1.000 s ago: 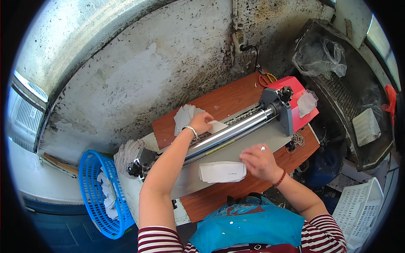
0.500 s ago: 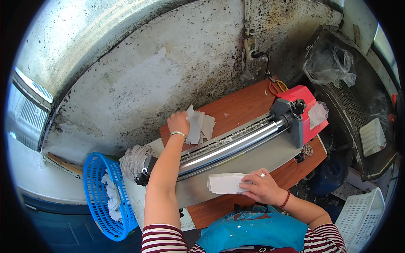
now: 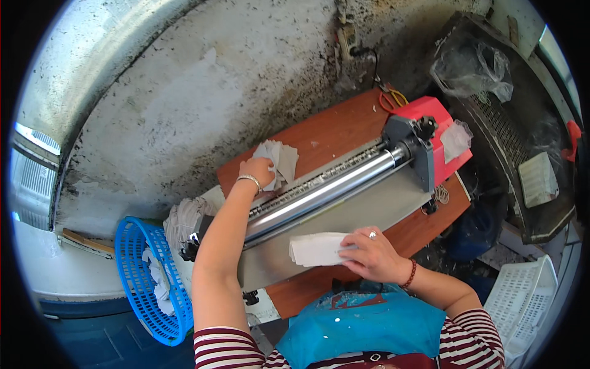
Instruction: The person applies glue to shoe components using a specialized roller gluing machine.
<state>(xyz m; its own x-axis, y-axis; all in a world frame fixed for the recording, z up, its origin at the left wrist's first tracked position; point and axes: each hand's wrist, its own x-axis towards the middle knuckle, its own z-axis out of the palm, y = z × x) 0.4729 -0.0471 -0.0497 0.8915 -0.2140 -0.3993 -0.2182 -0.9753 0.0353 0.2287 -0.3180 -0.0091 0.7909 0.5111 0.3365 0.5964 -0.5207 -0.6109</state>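
My right hand (image 3: 376, 257), with a ring on one finger, grips the right end of a stack of white rectangular pieces (image 3: 314, 249), paper-like or thin card. The stack is above the metal plate at the front of a roller machine (image 3: 326, 190). Beyond the roller, my left hand (image 3: 258, 172) reaches to a loose fanned pile of pale pieces (image 3: 284, 161) on the brown board. Its fingers are curled on the pieces at the pile's left side; the fingertips are partly hidden. My left forearm passes over the machine's left end.
The machine has a red end housing (image 3: 439, 144). Orange-handled scissors (image 3: 392, 99) lie behind it. At left stand a blue basket (image 3: 132, 295) with white scraps and a bundle of pale cord (image 3: 184, 218). A white crate (image 3: 522, 301) is at lower right, near a dark metal frame (image 3: 498, 141).
My left hand has lowered onto the pile, and the piece it held upright now lies among the others. My right hand keeps the stack. The whole view has shifted slightly.
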